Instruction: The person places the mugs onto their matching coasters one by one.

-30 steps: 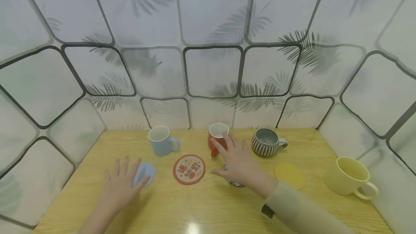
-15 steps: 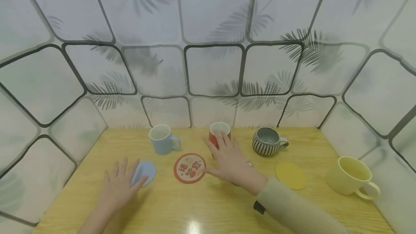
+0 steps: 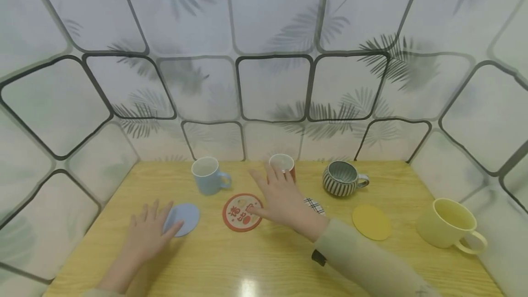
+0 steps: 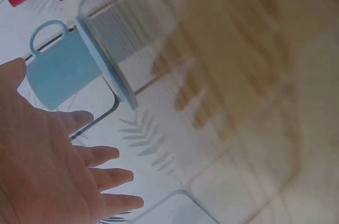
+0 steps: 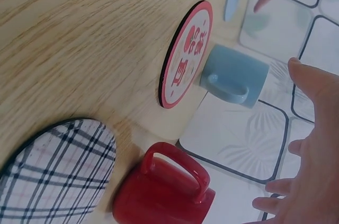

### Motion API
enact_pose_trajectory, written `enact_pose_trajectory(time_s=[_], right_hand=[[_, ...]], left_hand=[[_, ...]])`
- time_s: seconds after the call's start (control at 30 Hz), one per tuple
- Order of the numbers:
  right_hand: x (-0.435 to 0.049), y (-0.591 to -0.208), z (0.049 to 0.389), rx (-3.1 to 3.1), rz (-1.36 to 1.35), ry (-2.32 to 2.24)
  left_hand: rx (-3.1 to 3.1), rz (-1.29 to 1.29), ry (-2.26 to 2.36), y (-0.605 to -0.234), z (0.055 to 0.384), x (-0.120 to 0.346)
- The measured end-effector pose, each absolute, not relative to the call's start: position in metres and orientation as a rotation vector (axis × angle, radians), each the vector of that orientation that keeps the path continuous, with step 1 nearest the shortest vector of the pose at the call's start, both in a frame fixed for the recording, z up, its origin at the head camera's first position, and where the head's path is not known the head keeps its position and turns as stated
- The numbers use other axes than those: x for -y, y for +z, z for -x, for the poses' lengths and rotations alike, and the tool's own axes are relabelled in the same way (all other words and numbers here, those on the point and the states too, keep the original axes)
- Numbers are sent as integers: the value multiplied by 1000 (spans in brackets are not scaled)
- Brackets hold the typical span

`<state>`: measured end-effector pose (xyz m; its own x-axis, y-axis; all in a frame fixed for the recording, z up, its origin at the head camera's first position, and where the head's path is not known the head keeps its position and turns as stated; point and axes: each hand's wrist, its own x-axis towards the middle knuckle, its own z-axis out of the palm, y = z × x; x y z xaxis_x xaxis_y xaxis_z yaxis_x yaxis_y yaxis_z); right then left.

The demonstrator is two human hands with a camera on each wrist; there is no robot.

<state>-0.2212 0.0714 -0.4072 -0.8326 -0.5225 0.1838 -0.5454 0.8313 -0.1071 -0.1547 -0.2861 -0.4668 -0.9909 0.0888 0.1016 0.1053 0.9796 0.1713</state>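
Note:
My left hand (image 3: 146, 235) hovers with spread fingers over the table beside a round blue coaster (image 3: 189, 217), covering a little of its left edge in the head view. Behind it stands a light blue mug (image 3: 206, 181). Spread and holding nothing, my right hand (image 3: 284, 203) is above the table, in front of a red mug (image 5: 159, 197) that it partly hides from the head camera. Its thumb overlaps a red-rimmed coaster (image 3: 237, 217) with printed characters. A plaid coaster (image 3: 315, 205) shows partly from behind the right wrist.
A striped cup (image 3: 339, 186) stands at the back right. In front of it lies a round yellow coaster (image 3: 371, 222), and a yellow mug (image 3: 441, 226) stands near the right wall. Patterned walls (image 3: 272, 90) enclose the wooden table (image 3: 214, 265) at the back and sides.
My right hand has moved left from over the plaid coaster, uncovering part of it, and its thumb now overlaps the red-rimmed coaster. The left hand has shifted slightly, showing more of the blue coaster.

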Motion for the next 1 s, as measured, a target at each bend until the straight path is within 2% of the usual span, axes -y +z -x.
enact_pose_trajectory(time_s=[1.0], right_hand=[[-33,-420,247,2930,-853,398]], left_hand=[[3052,437,-295,-475,164,328]])
